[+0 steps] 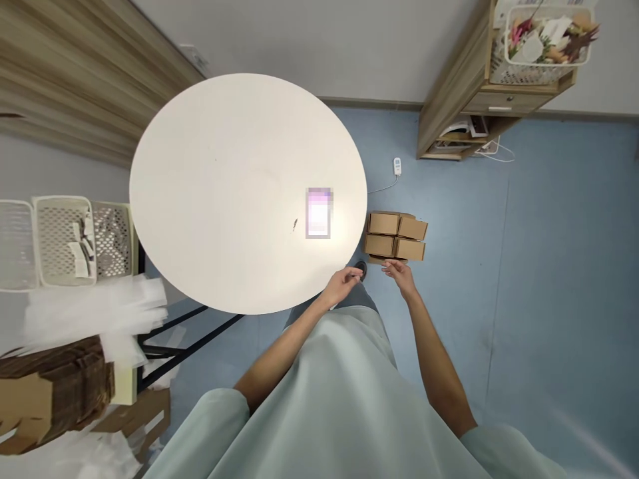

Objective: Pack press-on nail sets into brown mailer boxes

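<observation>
My left hand (342, 285) is over the near right edge of a round white table (219, 193), fingers loosely stretched and nothing seen in them. To its right, my right hand (399, 276) hangs just in front of several small brown cardboard boxes (383, 245). Its fingers are loosely bent and apart, and they appear to hold nothing. The boxes are grouped in two rows beside the table's right edge. On the table lies a bright rectangular thing (318, 214), pixelated so its kind cannot be made out.
A white plug strip (397, 166) with a cord is on the blue floor (559, 266). A wooden cabinet (449, 100) carries a full white basket (546, 66) at the upper right. White baskets (64, 233), foam sheets (94, 309) and flattened cardboard (74, 386) crowd the left.
</observation>
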Available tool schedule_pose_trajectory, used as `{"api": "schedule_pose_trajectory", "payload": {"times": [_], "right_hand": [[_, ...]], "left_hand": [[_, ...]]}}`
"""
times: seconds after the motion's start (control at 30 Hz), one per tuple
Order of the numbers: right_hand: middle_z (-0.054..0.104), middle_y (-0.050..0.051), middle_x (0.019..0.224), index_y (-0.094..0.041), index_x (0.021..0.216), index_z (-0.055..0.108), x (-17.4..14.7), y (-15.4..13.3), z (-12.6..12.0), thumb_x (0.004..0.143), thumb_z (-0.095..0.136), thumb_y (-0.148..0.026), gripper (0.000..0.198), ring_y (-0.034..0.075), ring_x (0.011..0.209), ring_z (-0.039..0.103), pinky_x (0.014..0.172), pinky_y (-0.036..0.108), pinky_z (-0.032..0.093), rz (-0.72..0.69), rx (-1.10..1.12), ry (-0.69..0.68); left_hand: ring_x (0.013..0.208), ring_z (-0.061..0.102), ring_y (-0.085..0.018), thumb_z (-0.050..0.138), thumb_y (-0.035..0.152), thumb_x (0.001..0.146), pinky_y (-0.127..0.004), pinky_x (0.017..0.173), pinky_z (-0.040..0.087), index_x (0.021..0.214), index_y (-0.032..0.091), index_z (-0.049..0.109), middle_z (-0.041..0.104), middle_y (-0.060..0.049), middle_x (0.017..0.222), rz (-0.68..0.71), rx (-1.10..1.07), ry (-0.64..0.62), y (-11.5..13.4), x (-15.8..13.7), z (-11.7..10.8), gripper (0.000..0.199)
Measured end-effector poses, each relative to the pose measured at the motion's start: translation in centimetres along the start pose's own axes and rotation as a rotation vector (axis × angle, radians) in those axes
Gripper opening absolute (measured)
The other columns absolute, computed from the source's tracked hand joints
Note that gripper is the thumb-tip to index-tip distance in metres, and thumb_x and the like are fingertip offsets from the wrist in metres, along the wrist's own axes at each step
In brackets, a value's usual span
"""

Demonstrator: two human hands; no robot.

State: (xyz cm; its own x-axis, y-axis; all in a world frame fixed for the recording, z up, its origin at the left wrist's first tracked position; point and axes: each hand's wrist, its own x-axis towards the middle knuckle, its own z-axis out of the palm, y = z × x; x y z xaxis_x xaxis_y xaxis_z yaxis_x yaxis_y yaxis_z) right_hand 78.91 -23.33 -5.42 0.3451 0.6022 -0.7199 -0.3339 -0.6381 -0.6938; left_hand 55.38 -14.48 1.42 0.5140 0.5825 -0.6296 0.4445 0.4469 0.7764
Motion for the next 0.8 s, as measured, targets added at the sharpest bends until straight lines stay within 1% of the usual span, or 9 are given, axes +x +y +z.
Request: {"api": "schedule_pose_trajectory", "payload": {"times": [0.13,0.27,0.43,0.6,0.7,0.8], "right_hand": [[0.081,0.011,0.102,-0.022,0.096,0.077,-2.5,-1.6,5.8,0.067,0.083,-0.077,0.062,0.025,0.089,0.075,0.090,0.044,0.059,-0.090,-0.086,-0.051],[0.081,0.010,0.102,-0.022,0.095,0.077,-6.0,-2.8,12.1,0.070,0.083,-0.075,0.059,0.024,0.088,0.074,0.087,0.042,0.059,-0.148,-0.128,-0.056],[0.081,0.011,0.104,-0.022,0.100,0.076,-10.6,-3.3,20.5,0.075,0.083,-0.068,0.053,0.024,0.090,0.074,0.088,0.041,0.059,-0.177,-0.164,-0.074],[0.081,0.009,0.103,-0.023,0.101,0.077,-14.3,-3.3,28.8,0.080,0.082,-0.064,0.047,0.025,0.091,0.074,0.089,0.042,0.059,-0.200,-0.222,-0.156],[0.081,0.009,0.103,-0.024,0.100,0.077,-16.0,-3.5,33.4,0.080,0.081,-0.064,0.045,0.025,0.092,0.074,0.088,0.042,0.059,-0.183,-0.271,-0.223],[0.080,0.009,0.102,-0.024,0.098,0.076,-16.8,-3.9,37.8,0.081,0.081,-0.063,0.043,0.025,0.091,0.074,0.088,0.042,0.059,-0.185,-0.334,-0.324]], "left_hand": [[0.092,0.074,-0.022,0.069,0.038,0.088,-0.038,0.090,0.060,0.098,0.021,0.075,0.079,-0.007,0.101,-0.007,-0.041,0.136,-1.4,-3.5,-5.6,0.021],[0.086,0.071,-0.022,0.072,0.044,0.085,-0.036,0.081,0.059,0.089,0.022,0.071,0.078,-0.005,0.091,-0.021,-0.079,0.211,-2.6,-7.8,-11.5,0.022],[0.087,0.071,-0.022,0.074,0.053,0.085,-0.036,0.083,0.058,0.085,0.024,0.069,0.077,-0.005,0.091,0.023,-0.126,0.252,-4.7,-13.0,-18.5,0.030],[0.092,0.072,-0.024,0.075,0.058,0.083,-0.038,0.087,0.059,0.087,0.024,0.070,0.079,-0.006,0.094,0.059,-0.207,0.326,-7.6,-17.3,-25.1,0.035],[0.093,0.072,-0.024,0.075,0.058,0.084,-0.038,0.088,0.059,0.087,0.024,0.070,0.079,-0.006,0.095,0.077,-0.244,0.413,-9.1,-20.1,-29.0,0.034],[0.094,0.072,-0.024,0.076,0.057,0.083,-0.038,0.089,0.059,0.088,0.024,0.071,0.079,-0.006,0.096,0.063,-0.303,0.548,-10.7,-22.9,-32.5,0.034]]}}
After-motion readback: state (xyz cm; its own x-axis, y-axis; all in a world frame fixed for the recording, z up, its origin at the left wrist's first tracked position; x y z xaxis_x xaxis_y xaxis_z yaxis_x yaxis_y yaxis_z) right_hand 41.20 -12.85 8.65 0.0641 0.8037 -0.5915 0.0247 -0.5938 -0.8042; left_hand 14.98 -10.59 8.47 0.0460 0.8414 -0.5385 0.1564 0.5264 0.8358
